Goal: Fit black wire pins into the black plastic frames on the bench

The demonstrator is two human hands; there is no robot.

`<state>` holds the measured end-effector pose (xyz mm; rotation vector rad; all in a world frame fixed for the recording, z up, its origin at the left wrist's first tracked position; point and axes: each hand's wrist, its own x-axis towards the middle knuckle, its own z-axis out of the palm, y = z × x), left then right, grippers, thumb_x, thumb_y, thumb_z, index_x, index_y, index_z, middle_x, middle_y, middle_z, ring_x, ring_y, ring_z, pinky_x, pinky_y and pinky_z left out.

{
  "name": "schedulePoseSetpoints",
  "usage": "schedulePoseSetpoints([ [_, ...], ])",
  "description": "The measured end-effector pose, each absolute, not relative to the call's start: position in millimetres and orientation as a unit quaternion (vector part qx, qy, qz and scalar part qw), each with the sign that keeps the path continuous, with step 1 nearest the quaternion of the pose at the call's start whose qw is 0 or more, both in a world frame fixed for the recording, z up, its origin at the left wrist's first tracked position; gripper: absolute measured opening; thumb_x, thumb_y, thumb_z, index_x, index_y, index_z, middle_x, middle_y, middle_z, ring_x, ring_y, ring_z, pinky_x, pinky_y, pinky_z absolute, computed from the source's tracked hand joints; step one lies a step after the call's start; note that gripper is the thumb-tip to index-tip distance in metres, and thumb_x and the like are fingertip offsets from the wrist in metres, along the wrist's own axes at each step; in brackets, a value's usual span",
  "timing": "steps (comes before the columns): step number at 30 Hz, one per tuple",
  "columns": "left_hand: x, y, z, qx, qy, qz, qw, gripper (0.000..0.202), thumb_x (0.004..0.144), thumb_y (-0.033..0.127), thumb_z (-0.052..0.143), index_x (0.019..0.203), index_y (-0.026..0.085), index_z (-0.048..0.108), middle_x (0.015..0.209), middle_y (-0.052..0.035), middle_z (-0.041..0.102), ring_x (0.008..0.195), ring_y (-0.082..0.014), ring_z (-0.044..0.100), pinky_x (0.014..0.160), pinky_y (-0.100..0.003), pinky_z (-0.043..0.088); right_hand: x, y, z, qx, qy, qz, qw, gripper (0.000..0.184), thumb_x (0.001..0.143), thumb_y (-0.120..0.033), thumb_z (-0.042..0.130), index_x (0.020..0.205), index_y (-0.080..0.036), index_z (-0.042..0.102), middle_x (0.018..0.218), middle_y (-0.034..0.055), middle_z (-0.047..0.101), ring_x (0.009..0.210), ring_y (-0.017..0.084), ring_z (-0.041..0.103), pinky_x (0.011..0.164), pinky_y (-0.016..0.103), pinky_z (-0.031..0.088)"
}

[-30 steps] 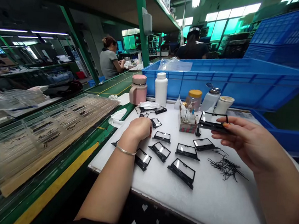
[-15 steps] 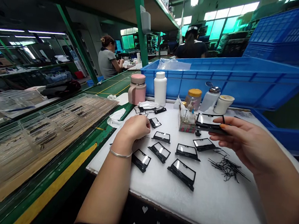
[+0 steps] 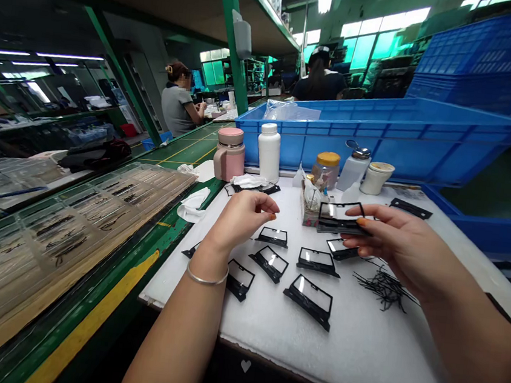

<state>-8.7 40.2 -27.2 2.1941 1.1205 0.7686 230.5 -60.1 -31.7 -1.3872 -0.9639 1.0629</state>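
My right hand (image 3: 383,229) pinches a black rectangular frame with a clear window (image 3: 341,226), raised above the table in front of a small patterned box (image 3: 310,212). My left hand (image 3: 251,212) hovers to the left of it, thumb and fingertips pressed together; anything between them is too small to make out. Several similar frames lie below on the white tabletop, among them a near one (image 3: 310,298), a middle one (image 3: 319,261) and one beside my left wrist (image 3: 241,279). A loose heap of thin black strips (image 3: 386,287) lies under my right hand.
Behind stand a pink mug (image 3: 229,155), a white bottle (image 3: 268,153), a yellow-lidded jar (image 3: 327,170), a pump bottle (image 3: 353,168) and a big blue crate (image 3: 424,145). A divided clear tray (image 3: 63,232) of dark strips lies left. Two people sit farther back.
My left hand has lifted off the table and moved right, toward the held frame. My right hand has brought the frame slightly left and lower. The camera view has shifted slightly.
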Motion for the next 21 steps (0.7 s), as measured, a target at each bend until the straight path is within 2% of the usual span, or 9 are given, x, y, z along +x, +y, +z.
schedulePoseSetpoints([
  [3, 5.9, 26.2, -29.8, 0.783, 0.337, 0.381, 0.359, 0.01, 0.078, 0.014, 0.067, 0.088, 0.015, 0.072, 0.083, -0.0034, 0.07, 0.076, -0.0144, 0.065, 0.07, -0.023, 0.051, 223.5, -58.2, -35.0, -0.574, -0.433, 0.469, 0.513, 0.018, 0.086, -0.024, 0.062, 0.102, -0.017, 0.065, 0.085, 0.01, 0.072, 0.07, 0.018, 0.071, 0.049, 0.016, 0.052],
  [6, 18.7, 10.6, -32.6, 0.769, 0.289, 0.406, 0.401, 0.007, 0.08, 0.015, 0.069, 0.086, 0.017, 0.073, 0.082, -0.0023, 0.07, 0.076, -0.015, 0.066, 0.071, -0.024, 0.053, 216.7, -57.4, -37.9, -0.563, -0.459, 0.481, 0.492, 0.016, 0.089, -0.026, 0.059, 0.1, -0.016, 0.064, 0.085, 0.0097, 0.073, 0.068, 0.017, 0.071, 0.05, 0.015, 0.052],
  [10, 27.4, -0.4, -34.8, 0.796, 0.285, 0.407, 0.345, 0.009, 0.082, 0.013, 0.07, 0.084, 0.021, 0.075, 0.08, 0.0008, 0.071, 0.074, -0.0139, 0.066, 0.07, -0.023, 0.052, 210.9, -59.7, -37.5, -0.556, -0.472, 0.487, 0.48, 0.017, 0.091, -0.023, 0.056, 0.104, -0.016, 0.063, 0.089, 0.0102, 0.073, 0.069, 0.017, 0.072, 0.051, 0.016, 0.052],
  [16, 28.2, 5.0, -36.3, 0.842, 0.248, 0.407, 0.251, 0.015, 0.088, 0.011, 0.063, 0.091, 0.021, 0.074, 0.089, -0.0012, 0.07, 0.083, -0.0149, 0.065, 0.076, -0.024, 0.051, 208.3, -62.7, -35.4, -0.554, -0.472, 0.476, 0.494, 0.015, 0.09, -0.021, 0.055, 0.102, -0.015, 0.062, 0.083, 0.0085, 0.072, 0.071, 0.017, 0.072, 0.052, 0.015, 0.052],
  [19, 28.8, 4.8, -37.4, 0.84, 0.262, 0.405, 0.247, 0.024, 0.086, 0.007, 0.065, 0.104, 0.022, 0.07, 0.088, 0.001, 0.07, 0.08, -0.0127, 0.065, 0.074, -0.022, 0.05, 208.1, -62.1, -37.2, -0.551, -0.472, 0.468, 0.505, 0.012, 0.089, -0.023, 0.058, 0.096, -0.015, 0.062, 0.083, 0.0072, 0.071, 0.073, 0.017, 0.071, 0.052, 0.015, 0.051],
  [21, 29.7, 3.0, -37.6, 0.838, 0.275, 0.408, 0.236, 0.021, 0.083, 0.007, 0.068, 0.099, 0.021, 0.069, 0.085, 0.0023, 0.069, 0.077, -0.0123, 0.064, 0.072, -0.022, 0.049, 208.8, -61.1, -38.8, -0.549, -0.469, 0.463, 0.513, 0.012, 0.088, -0.024, 0.059, 0.095, -0.015, 0.063, 0.089, 0.0073, 0.07, 0.073, 0.017, 0.072, 0.051, 0.014, 0.051],
])
